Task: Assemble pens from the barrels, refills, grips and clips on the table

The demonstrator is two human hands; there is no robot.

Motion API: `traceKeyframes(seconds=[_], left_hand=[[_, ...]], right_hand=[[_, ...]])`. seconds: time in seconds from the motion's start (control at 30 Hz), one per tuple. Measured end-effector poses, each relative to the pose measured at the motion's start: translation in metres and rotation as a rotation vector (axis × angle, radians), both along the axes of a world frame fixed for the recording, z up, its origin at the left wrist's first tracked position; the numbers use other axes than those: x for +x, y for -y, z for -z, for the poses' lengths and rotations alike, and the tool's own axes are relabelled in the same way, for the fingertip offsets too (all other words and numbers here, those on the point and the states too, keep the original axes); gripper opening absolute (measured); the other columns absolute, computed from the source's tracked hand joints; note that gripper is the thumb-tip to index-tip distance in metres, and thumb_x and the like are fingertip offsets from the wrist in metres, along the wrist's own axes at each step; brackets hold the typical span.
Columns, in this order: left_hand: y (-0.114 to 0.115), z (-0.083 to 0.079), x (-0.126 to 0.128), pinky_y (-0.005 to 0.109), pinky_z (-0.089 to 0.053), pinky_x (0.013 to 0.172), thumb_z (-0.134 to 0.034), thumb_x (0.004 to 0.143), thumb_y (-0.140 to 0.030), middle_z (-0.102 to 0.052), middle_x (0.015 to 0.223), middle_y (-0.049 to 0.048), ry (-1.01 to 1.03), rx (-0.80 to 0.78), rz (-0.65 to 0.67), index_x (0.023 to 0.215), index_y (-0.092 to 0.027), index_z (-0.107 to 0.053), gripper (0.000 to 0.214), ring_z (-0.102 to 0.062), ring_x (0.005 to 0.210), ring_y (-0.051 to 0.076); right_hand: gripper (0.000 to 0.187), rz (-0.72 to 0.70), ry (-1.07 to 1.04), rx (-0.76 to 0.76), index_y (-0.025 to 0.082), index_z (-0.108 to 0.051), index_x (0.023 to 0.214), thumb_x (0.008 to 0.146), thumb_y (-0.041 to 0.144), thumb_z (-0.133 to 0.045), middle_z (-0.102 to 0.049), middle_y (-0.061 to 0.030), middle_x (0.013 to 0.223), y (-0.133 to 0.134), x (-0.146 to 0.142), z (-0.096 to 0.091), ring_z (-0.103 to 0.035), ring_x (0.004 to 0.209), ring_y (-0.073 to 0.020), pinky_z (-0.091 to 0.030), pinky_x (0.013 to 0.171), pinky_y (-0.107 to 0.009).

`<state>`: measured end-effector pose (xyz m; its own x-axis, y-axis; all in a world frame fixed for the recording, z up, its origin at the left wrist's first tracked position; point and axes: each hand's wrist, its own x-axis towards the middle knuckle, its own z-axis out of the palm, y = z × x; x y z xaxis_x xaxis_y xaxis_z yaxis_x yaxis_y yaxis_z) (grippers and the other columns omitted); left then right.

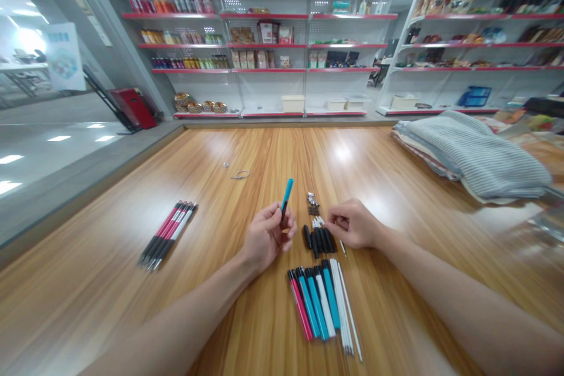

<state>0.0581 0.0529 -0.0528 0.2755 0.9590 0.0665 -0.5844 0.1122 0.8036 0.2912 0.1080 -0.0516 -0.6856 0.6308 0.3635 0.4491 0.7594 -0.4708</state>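
Note:
My left hand (269, 235) is closed around a blue pen barrel (288, 191) with a black part, held upright and slightly tilted above the table. My right hand (355, 223) is bent into a pinch beside small white pieces (318, 222); what its fingertips grip is hidden. A thin tip (343, 248) pokes out below that hand. Black grips (324, 242) lie between the hands, with small silver parts (312, 198) and dark springs (313, 210) behind them. Closer to me, pink, blue and white barrels (314, 302) lie side by side next to white refills (346, 317).
Several whole pens (168, 235) in pink, white and black lie to the left. A small wire loop (240, 175) rests farther back. Folded cloth (471, 150) is piled at the right. Shelves with goods (268, 44) stand beyond the wooden table (110, 305).

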Motion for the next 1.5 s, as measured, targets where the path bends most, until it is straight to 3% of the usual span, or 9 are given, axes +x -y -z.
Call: traceKeyframes(seconds=[0.17,0.47,0.73,1.23,1.5], left_hand=[[-0.001,0.008,0.004,0.026,-0.054,0.056,-0.052,0.09,-0.03,-0.054,0.096,0.0096,-0.234,0.132,-0.136,0.087,-0.014,-0.056,0.017,-0.054,0.093,0.02],[-0.004,0.013,0.004,0.033,-0.054,0.076,-0.052,0.091,-0.037,-0.06,0.097,0.01,-0.432,0.173,-0.051,0.09,-0.012,-0.056,0.025,-0.06,0.084,0.017],[0.0,0.005,0.004,0.032,-0.053,0.076,-0.053,0.091,-0.04,-0.064,0.098,0.0116,-0.513,0.19,-0.002,0.092,-0.011,-0.059,0.029,-0.062,0.083,0.018],[-0.002,0.01,0.001,0.03,-0.05,0.075,-0.053,0.091,-0.039,-0.065,0.1,0.013,-0.488,0.188,0.026,0.092,-0.011,-0.062,0.029,-0.063,0.078,0.017],[-0.001,0.009,0.001,0.031,-0.052,0.07,-0.055,0.09,-0.037,-0.062,0.091,0.0112,-0.342,0.176,-0.048,0.088,-0.011,-0.06,0.026,-0.062,0.082,0.02]], right_hand=[[0.003,-0.021,-0.032,-0.001,0.018,-0.056,0.079,0.076,0.018,-0.055,-0.032,0.0093,0.047,-0.001,0.002,0.001,-0.035,0.042,-0.0075,-0.03,0.051,-0.021],[0.008,-0.053,0.071,0.007,0.019,-0.056,0.079,0.071,0.018,-0.056,-0.038,0.0087,0.046,-0.003,0.003,-0.001,-0.037,0.043,-0.0087,-0.031,0.052,-0.022],[0.008,-0.067,0.081,-0.002,0.019,-0.056,0.078,0.07,0.017,-0.056,-0.037,0.0079,0.048,-0.002,0.002,-0.001,-0.038,0.044,-0.0093,-0.03,0.05,-0.022],[0.006,-0.141,0.052,-0.091,0.019,-0.054,0.072,0.068,0.014,-0.055,-0.035,0.0083,0.047,0.001,-0.001,-0.003,-0.036,0.042,-0.008,-0.032,0.049,-0.021],[0.01,0.095,-0.04,0.024,0.017,-0.065,0.084,0.08,0.022,-0.057,-0.039,0.0084,0.045,-0.005,-0.005,0.008,-0.039,0.041,-0.0072,-0.03,0.05,-0.021]])
